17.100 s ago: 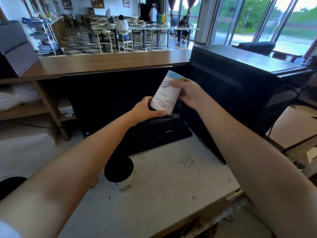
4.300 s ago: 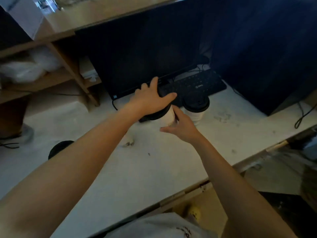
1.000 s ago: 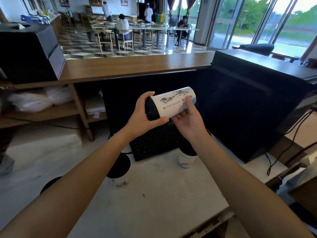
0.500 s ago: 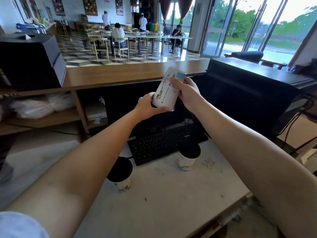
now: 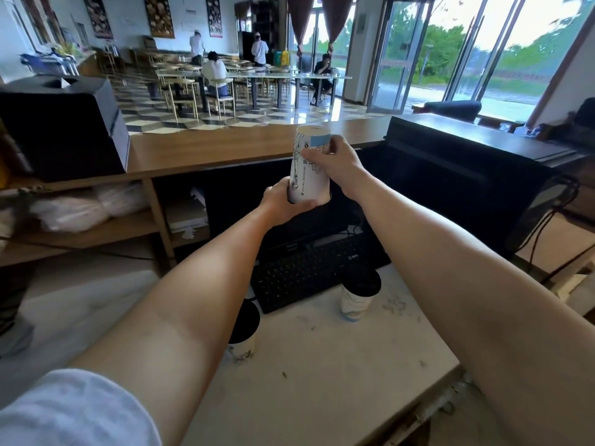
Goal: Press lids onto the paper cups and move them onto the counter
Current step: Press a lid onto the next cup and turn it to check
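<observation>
Left hand [image 5: 283, 204] cups the wide lower end of the paper cup [image 5: 307, 175], with its fingers curled under and around it. Right hand [image 5: 335, 162] grips the narrow upper end, thumb in front and fingers wrapped behind. The cup is in the air between the two hands, a little tilted, and its narrow base points up, so it seems to be upside down. The left palm hides the mouth, and I cannot tell if a lid sits there.

I judge that the step is to test the seal and then bring the cup onto the wooden counter [image 5: 209, 149], which lies just beyond the right hand. To do it well, the left palm should press flat against the rim all around, while the right hand squeezes only gently, because the paper wall can dent. After that, the cup should be turned with the mouth up and set down flat, away from the counter's edge.

Below the hands, two cups with black lids [image 5: 360, 284] [image 5: 243, 326] wait on the white table [image 5: 322, 381].
</observation>
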Tool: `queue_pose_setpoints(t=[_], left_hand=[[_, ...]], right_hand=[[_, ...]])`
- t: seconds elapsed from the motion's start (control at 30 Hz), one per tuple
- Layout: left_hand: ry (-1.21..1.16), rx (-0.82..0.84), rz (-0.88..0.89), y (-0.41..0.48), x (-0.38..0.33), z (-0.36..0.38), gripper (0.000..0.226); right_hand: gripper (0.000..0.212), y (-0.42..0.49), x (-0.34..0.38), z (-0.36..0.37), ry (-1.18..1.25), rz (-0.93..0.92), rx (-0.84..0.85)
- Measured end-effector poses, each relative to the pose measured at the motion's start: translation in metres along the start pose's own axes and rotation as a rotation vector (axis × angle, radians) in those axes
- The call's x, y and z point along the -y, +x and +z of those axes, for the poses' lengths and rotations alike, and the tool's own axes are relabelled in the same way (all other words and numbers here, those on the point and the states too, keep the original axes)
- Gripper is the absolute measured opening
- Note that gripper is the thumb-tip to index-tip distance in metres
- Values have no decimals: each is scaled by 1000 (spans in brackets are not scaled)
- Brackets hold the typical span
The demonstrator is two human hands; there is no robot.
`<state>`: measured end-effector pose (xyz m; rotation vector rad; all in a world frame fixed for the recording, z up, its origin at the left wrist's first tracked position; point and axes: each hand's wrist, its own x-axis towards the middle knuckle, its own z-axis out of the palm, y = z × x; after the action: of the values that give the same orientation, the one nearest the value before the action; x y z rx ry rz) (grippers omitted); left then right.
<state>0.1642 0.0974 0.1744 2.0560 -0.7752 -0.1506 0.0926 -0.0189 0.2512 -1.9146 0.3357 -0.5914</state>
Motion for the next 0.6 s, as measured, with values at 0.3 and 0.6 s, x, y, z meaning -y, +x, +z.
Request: queue_pose_setpoints(t=[0.3,0.6], left_hand=[[-20,34,1,5,-5,8,66],[-1757,195,-447,-58,-13,62,96]], right_hand=[[58,-5,5,-7,-49,-13,-14],[53,-23,-16,-5,373,67,-8]])
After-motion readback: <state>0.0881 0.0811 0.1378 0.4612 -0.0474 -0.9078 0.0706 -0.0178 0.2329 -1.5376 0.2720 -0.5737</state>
